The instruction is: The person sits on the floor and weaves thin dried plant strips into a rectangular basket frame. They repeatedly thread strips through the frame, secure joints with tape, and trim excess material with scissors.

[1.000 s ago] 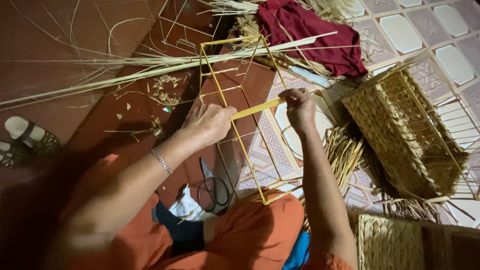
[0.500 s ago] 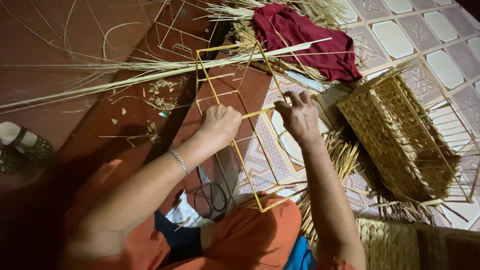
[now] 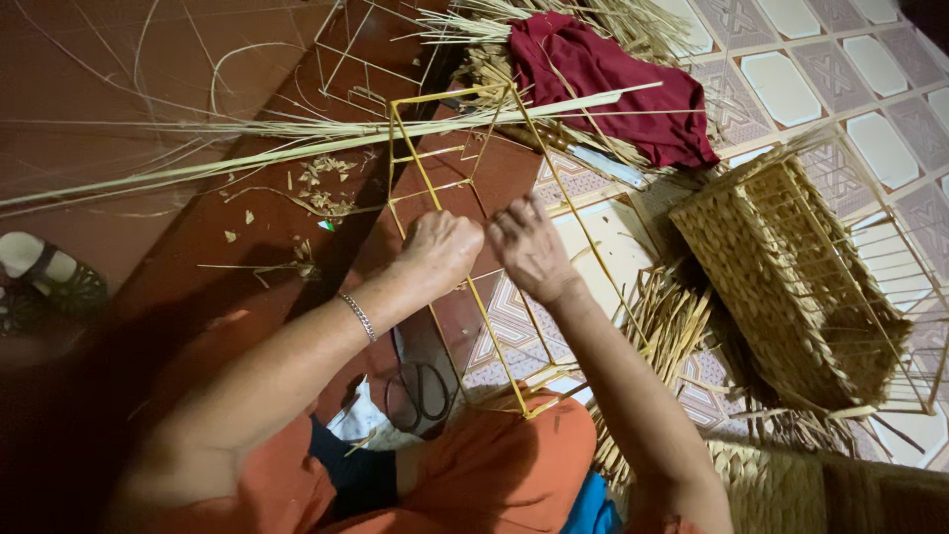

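A yellow wire frame (image 3: 427, 188), box-shaped, stands on the floor between my knees. My left hand (image 3: 442, 249) is closed on one of its lower bars, a bracelet on its wrist. Right beside it my right hand (image 3: 529, 247) curls its fingers at the same bar; whether it grips the bar or a straw strip is hidden by the hand. Long pale straw strands (image 3: 297, 148) lie across the frame's top.
A woven straw basket on a wire frame (image 3: 791, 267) lies at the right. A dark red cloth (image 3: 613, 79) covers a straw bundle at the back. Black scissors (image 3: 425, 386) lie by my orange-clad knee. A sandal (image 3: 44, 277) sits far left. Another woven basket (image 3: 791, 485) is at bottom right.
My two hands have come together at the middle of the frame; the right hand slid left along the bar toward the left hand. The view has shifted slightly.
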`<state>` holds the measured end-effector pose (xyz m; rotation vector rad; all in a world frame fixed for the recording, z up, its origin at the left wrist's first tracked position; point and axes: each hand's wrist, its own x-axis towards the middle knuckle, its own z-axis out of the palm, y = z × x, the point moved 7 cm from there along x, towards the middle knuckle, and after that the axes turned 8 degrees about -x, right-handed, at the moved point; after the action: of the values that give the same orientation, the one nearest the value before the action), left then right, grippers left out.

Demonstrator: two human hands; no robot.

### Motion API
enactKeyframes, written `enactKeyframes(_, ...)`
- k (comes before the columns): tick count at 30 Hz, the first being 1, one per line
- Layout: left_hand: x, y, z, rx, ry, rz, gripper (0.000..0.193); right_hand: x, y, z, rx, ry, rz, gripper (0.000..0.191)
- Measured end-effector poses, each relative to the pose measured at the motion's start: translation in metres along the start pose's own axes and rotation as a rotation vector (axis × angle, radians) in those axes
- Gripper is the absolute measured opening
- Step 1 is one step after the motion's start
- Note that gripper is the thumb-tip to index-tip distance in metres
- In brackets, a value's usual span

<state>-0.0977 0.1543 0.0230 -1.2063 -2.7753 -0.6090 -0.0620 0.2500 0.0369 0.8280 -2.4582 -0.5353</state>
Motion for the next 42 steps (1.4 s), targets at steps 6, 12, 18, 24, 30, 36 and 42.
enactKeyframes(6,-0.015,-0.017,-0.027,-0.259,-0.106,-0.269,0.027,0.013,-0.003,0.009,0.53,-0.139,0.217,0.014)
enactKeyframes(12,-0.06,-0.029,-0.049,-0.629,-0.363,-0.47,0.091,0.013,0.01,0.005,1.121,-0.229,0.485,0.021)
enactKeyframes(18,-0.088,-0.047,-0.042,-0.707,-0.347,-0.438,0.073,0.022,0.001,0.008,1.067,-0.326,0.451,0.02)
enactKeyframes(24,-0.094,-0.064,-0.033,-0.959,-0.181,-0.394,0.029,0.025,0.002,0.007,1.063,-0.305,0.555,0.016)
enactKeyframes(30,-0.077,-0.061,0.012,-0.971,-0.228,-0.504,0.025,0.032,-0.003,0.001,0.897,-0.448,0.554,0.021)
enactKeyframes(36,-0.073,-0.065,0.04,-0.804,-0.326,-0.658,0.028,0.041,-0.01,-0.014,0.588,-0.3,0.398,0.011)
enactKeyframes(42,-0.059,-0.074,0.06,-0.745,-0.366,-0.662,0.029,0.035,-0.009,0.0,0.65,-0.289,0.44,0.02)
